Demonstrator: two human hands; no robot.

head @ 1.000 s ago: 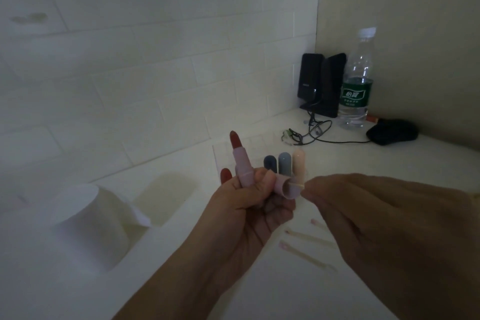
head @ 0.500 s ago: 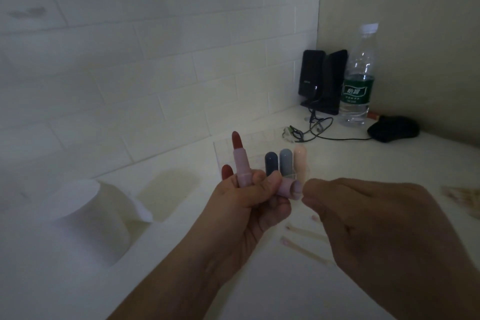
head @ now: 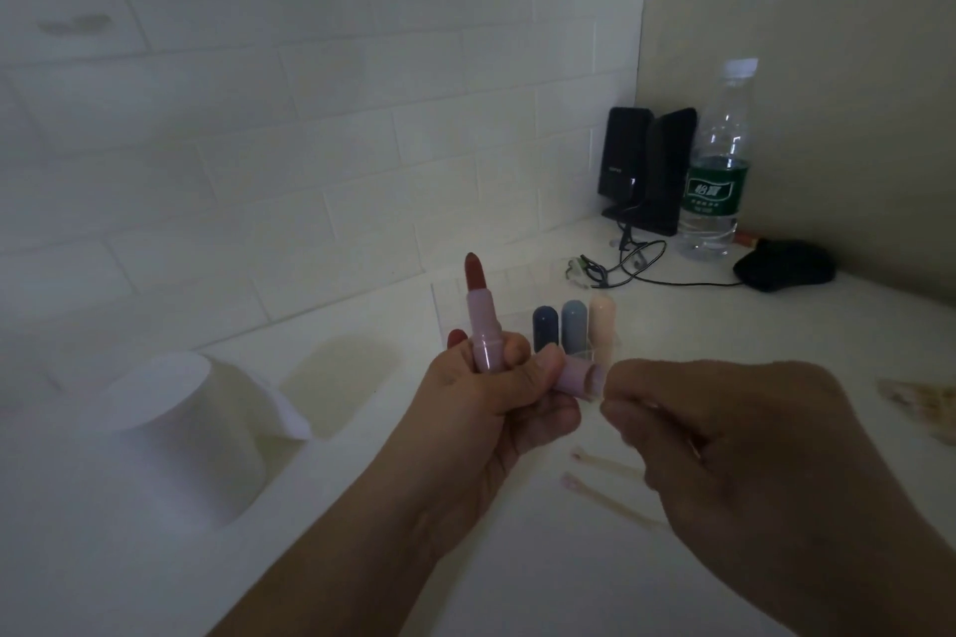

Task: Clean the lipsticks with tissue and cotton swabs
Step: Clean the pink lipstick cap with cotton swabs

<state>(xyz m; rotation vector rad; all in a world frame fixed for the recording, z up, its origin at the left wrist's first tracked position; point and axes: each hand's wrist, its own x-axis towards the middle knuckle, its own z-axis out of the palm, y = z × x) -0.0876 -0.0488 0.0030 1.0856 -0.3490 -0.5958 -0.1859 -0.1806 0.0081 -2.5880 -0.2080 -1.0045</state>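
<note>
Left hand: the left hand (head: 496, 393) is gripping the open pink lipstick (head: 478, 321) upright by its lower barrel, red bullet wound up and bare at the top, and it is also pinning the pink cap (head: 579, 378) sideways between its fingers, mouth facing right
Right hand: the right hand (head: 750, 455) is curling in just beside the cap's mouth, fingertips pinched together; I am judging there is a cotton swab in there working the cap, but the swab itself is too blurred to make out
Where the rest is waiting: three capped lipsticks (head: 574, 326) are standing in a clear holder (head: 517, 290) behind the hands, two used swabs (head: 610, 486) are lying on the tabletop (head: 672, 321) below, and the tissue roll (head: 170, 435) is sitting well off to the left
How it is handling: I am reading that lipstick as light, with a hard, smooth and rather slippery casing; the bullet is looking soft, easy to smear or snap
Where to hold: keeping to the lower barrel, as the left hand is doing, is looking like the safe grip, well clear of the bullet
Risk: two pieces in one hand is looking like a fiddly hold; the little cap could be slipping out under a firm push
</note>
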